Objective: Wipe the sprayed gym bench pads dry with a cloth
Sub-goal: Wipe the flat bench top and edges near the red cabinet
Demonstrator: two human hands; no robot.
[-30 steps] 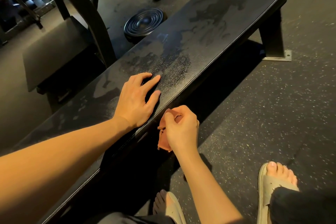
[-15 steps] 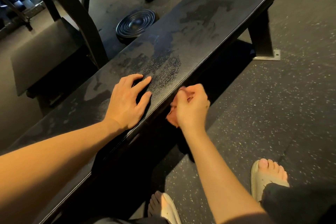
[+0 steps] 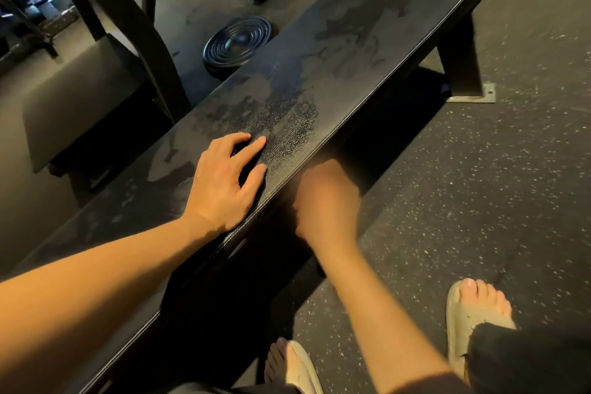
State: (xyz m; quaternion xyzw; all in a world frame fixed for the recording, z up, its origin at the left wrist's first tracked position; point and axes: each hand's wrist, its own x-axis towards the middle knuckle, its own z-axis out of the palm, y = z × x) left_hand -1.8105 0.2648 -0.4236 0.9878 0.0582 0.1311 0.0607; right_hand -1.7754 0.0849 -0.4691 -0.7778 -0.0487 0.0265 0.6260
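Black bench pad [image 3: 351,41], diagonal across view, top mottled with damp patches; left hand [image 3: 224,182] rests flat on it, fingers spread, beside the near edge; right hand [image 3: 326,198] blurred against the pad's side, grip impossible to tell; weight plate [image 3: 238,41] on floor [image 3: 479,185] beyond
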